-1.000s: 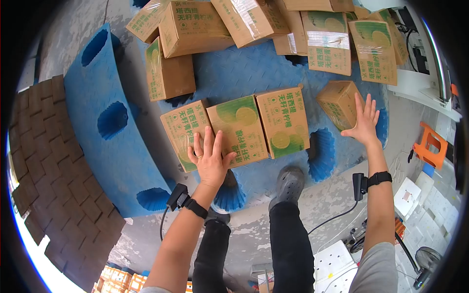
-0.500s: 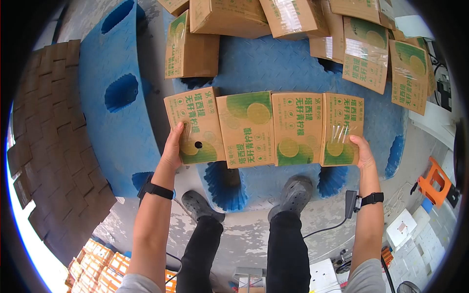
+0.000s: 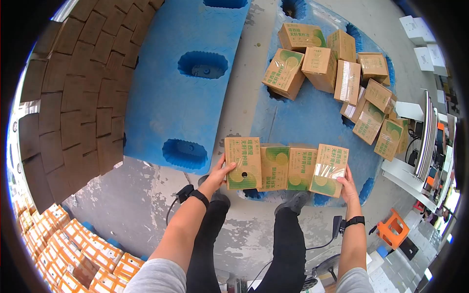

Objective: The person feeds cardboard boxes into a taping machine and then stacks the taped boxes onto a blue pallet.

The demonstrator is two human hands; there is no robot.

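A row of several brown cardboard boxes with green print is pressed together between my two hands, in front of my legs. My left hand (image 3: 221, 177) grips the outer side of the left end box (image 3: 243, 166), which has a round dark hole. At the other end, my right hand (image 3: 348, 185) clasps the right end box (image 3: 328, 168), whose face has shiny clear tape. Between them sit the middle boxes, one (image 3: 274, 168) beside another (image 3: 301, 171), set slightly back from the end ones. Whether the row's undersides touch anything is hidden.
Beneath and beyond the row lies a blue plastic pallet (image 3: 288, 124) with a loose cluster of similar boxes (image 3: 322, 68). Another blue pallet (image 3: 171, 115) is at left, beside stacked brown cartons (image 3: 78, 107). An orange stool (image 3: 393, 228) stands at right; orange-and-white cartons (image 3: 73, 249) fill the lower left.
My view has swung left and widened, showing more of the left pallet and stack. The row is still between my hands, its end boxes now standing out from the middle ones.
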